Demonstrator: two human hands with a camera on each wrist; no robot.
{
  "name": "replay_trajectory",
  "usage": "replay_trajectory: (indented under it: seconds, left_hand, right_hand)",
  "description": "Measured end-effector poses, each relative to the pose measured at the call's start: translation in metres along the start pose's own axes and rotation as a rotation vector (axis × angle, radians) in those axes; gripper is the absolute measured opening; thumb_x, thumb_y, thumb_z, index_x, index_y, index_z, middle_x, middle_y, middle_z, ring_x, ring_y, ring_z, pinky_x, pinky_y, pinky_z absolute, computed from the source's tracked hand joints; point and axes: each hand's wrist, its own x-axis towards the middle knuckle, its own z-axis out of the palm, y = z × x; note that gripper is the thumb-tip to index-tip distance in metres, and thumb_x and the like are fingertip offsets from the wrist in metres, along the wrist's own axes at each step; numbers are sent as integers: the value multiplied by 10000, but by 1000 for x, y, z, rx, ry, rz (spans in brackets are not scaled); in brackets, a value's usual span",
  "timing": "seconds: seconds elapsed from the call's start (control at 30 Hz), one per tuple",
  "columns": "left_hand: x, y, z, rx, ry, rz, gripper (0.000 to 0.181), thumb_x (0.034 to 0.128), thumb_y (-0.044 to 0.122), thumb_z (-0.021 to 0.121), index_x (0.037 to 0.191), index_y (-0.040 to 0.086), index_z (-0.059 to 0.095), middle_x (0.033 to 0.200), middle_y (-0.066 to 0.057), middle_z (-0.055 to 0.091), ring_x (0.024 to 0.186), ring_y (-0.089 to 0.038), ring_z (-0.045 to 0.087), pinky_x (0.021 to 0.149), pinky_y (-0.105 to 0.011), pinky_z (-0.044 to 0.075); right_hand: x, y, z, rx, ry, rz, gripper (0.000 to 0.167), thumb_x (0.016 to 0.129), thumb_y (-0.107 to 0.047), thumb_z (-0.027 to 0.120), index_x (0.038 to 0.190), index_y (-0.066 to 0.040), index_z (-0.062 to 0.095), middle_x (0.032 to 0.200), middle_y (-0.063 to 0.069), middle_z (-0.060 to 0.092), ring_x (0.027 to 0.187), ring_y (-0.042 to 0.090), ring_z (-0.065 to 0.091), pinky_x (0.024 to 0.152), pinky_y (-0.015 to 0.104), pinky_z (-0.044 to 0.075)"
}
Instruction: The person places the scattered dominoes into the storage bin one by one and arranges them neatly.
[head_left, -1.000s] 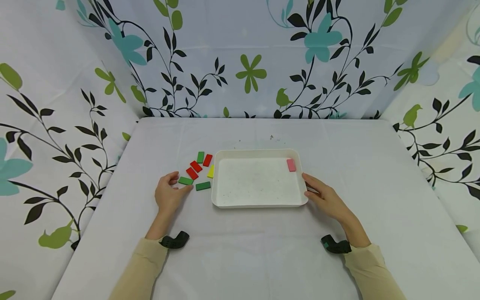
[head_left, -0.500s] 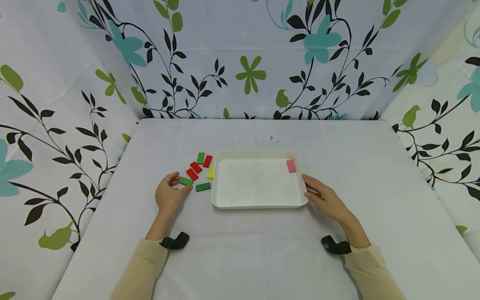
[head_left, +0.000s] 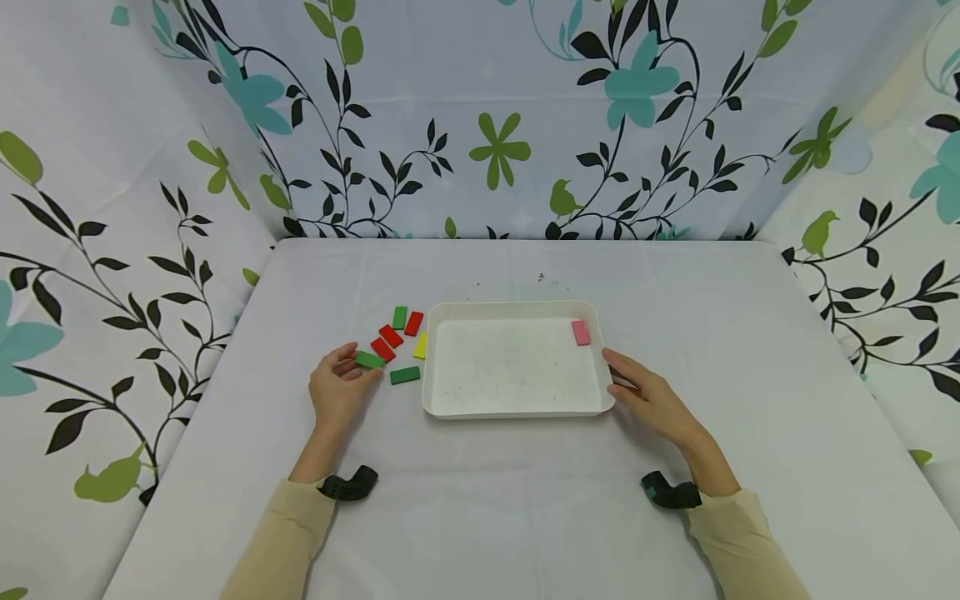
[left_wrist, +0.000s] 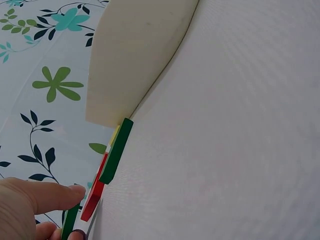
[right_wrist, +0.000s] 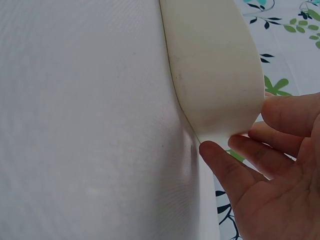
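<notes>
The left hand pinches a green block between thumb and fingers, left of the white tray. In the left wrist view that green block stands between the thumb and the fingertips. Just right of this hand lies another green block. Red blocks, a yellow block and a third green block lie near the tray's left side. A pink block rests inside the tray at the right. The right hand touches the tray's right edge, its fingertips against the wall.
A white cloth covers the table. Small dark specks lie behind the tray. Patterned curtains stand at the back and both sides.
The green block at the left hand has shifted and tilted slightly, with the fingers closer around it. The right hand and the tray keep their places.
</notes>
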Motion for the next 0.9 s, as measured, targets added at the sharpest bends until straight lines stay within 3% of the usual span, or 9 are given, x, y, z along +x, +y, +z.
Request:
replay_trajectory:
  seconds: [0.3, 0.57, 0.87, 0.9]
  left_hand:
    - [-1, 2, -2, -91, -36, -24, 568, 777, 17, 799, 1301, -29, 584, 1213, -197, 617, 985, -272, 644, 735, -2, 451]
    - [1, 4, -2, -193, -75, -71, 550, 785, 7, 790, 1289, -47, 578, 1158, -234, 606, 779, 64, 620, 739, -43, 488]
    - [-1, 12, -3, -293, -70, -65, 495, 769, -42, 786, 1232, -59, 612, 1021, -73, 621, 781, 33, 634, 740, -103, 530]
    - [-1, 15, -4, -301, -69, -61, 491, 769, -50, 781, 1230, -63, 612, 1008, -59, 620, 785, 28, 634, 739, -105, 531]
  right_hand:
    - [0, 0, 1, -2, 5, -12, 579, 989, -74, 550, 1498, 51, 302, 1547, 272, 296, 1377, 466, 364, 973, 48, 356]
    - [-1, 1, 0, 1, 10, -22, 576, 986, -45, 544, 1493, 68, 296, 1543, 280, 300, 1353, 476, 391, 957, 32, 361]
    - [0, 0, 0, -12, 10, 4, 579, 988, -68, 549, 1497, 54, 301, 1550, 263, 298, 1358, 456, 403, 969, 50, 364]
    - [0, -1, 0, -15, 10, 4, 577, 987, -64, 549, 1495, 56, 303, 1549, 264, 299, 1356, 457, 405, 989, 92, 393]
